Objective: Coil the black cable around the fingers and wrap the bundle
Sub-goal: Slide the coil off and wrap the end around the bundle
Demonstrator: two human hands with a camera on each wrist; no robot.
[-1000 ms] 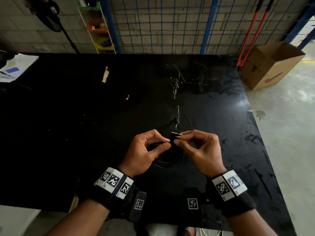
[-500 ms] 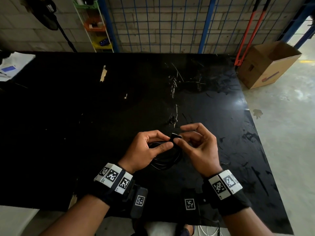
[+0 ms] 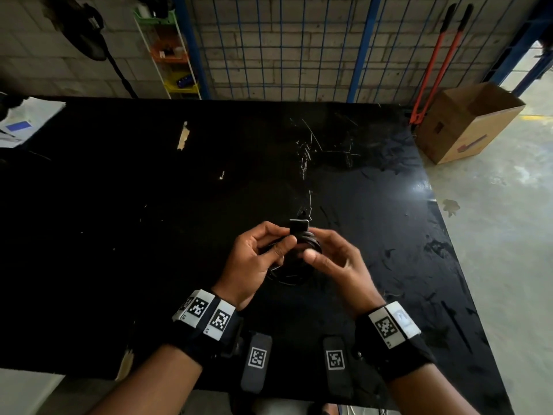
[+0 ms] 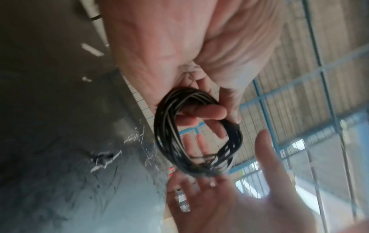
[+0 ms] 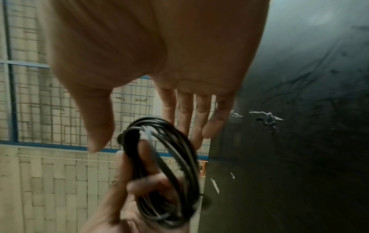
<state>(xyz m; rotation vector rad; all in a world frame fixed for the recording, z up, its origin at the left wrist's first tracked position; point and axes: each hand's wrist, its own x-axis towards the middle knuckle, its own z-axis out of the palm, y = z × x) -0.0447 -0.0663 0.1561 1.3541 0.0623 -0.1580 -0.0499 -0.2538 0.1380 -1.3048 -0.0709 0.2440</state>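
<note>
The black cable (image 3: 302, 244) is a coil of several loops, held upright above the black table (image 3: 119, 235). My left hand (image 3: 287, 244) pinches the coil at one side between thumb and fingers. In the left wrist view the coil (image 4: 197, 134) hangs from those fingers (image 4: 207, 112). My right hand (image 3: 317, 247) sits just right of the coil with its fingers straight and spread, gripping nothing. The right wrist view shows its open palm (image 5: 179, 110) over the coil (image 5: 169, 165). A dark plug end (image 3: 299, 226) sticks up at the coil's top.
A small dark scrap (image 3: 305, 213) lies on the table just beyond the hands. At the back right stand a cardboard box (image 3: 469, 124) and red bolt cutters (image 3: 434, 64). Papers (image 3: 24, 124) lie at the far left. A wire mesh fence (image 3: 299, 49) backs the table.
My right hand has let go of the cable end and opened. The left hand has turned the coil upright and lifted it slightly away from me.
</note>
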